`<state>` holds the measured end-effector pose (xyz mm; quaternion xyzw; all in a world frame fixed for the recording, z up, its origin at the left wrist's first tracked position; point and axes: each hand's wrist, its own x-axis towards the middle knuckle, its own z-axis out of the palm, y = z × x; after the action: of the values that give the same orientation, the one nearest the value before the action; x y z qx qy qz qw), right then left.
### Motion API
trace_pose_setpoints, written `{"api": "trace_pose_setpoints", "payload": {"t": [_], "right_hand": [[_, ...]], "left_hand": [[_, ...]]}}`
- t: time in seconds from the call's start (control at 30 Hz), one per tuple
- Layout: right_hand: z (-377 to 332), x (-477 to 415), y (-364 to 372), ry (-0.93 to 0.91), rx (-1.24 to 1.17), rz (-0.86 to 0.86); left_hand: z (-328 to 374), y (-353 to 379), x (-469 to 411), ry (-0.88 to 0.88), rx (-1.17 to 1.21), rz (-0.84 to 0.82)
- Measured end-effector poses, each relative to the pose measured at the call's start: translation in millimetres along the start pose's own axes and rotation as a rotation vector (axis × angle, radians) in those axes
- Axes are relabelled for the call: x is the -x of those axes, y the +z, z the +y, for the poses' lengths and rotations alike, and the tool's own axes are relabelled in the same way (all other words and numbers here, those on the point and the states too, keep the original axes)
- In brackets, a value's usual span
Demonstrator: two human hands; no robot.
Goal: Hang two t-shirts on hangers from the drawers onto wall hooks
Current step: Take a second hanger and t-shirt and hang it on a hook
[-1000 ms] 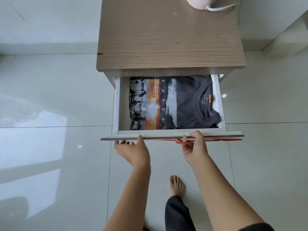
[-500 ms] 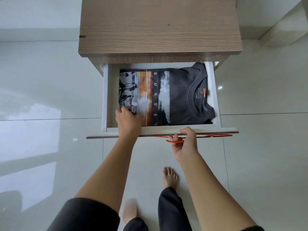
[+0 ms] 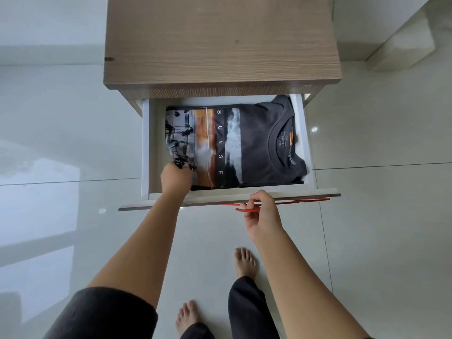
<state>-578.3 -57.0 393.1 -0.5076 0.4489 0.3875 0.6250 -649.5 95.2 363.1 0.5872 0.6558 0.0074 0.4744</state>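
Charcoal cotton with a sunset print: t-shirt (image 3: 256, 148), folded, lay flat in the pulled-out white drawer (image 3: 145, 148) of a wood-grain cabinet (image 3: 220, 40). Collar toward the right wall, printed end toward the left; took up most of the drawer floor.

Left hand (image 3: 176, 176): reached over the drawer front and into the near left corner. Fingers closed on the fabric there, which bunched and rose slightly at that corner. Everything else of the shirt flat and undisturbed.

Right hand (image 3: 263, 216): outside the drawer, just in front of its panel. Thumb and fingers pinched shut on an orange hanger (image 3: 305, 199), held level along the panel's edge and partly hidden behind it.

Judged as the pick-up step for a shirt: gripped, not yet lifted out. Nothing hung so far, going by what showed; no wall hooks in view. Could not tell whether a second shirt lay beneath this one.

Next move, probably: raise the shirt clear of the drawer walls by that corner, let the folds drop open, then find the neck opening for the hanger. One-corner hold likely to let the cloth unfold lopsided, so a regrip near the collar looked advisable before threading the hanger through.
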Motion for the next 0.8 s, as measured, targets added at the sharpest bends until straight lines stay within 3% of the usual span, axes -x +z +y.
{"api": "trace_pose_setpoints", "payload": {"t": [0.17,0.4,0.5,0.8], "right_hand": [[-1.9,28.1,-6.7,0.042,-0.057,-0.034],[-15.1,112.7,-15.5,-0.040,-0.035,-0.064],[-21.6,164.6,-17.1,-0.098,-0.094,-0.162],[-56.7,328.1,34.4,-0.039,-0.111,-0.500]], "left_hand": [[33.0,-24.7,46.9,0.263,0.234,-0.153],[110.9,-64.0,143.7,0.392,0.492,-0.304],[145.9,-98.6,195.0,0.495,0.533,-0.294],[222.3,-220.1,314.1,0.686,0.694,-0.348]]}}
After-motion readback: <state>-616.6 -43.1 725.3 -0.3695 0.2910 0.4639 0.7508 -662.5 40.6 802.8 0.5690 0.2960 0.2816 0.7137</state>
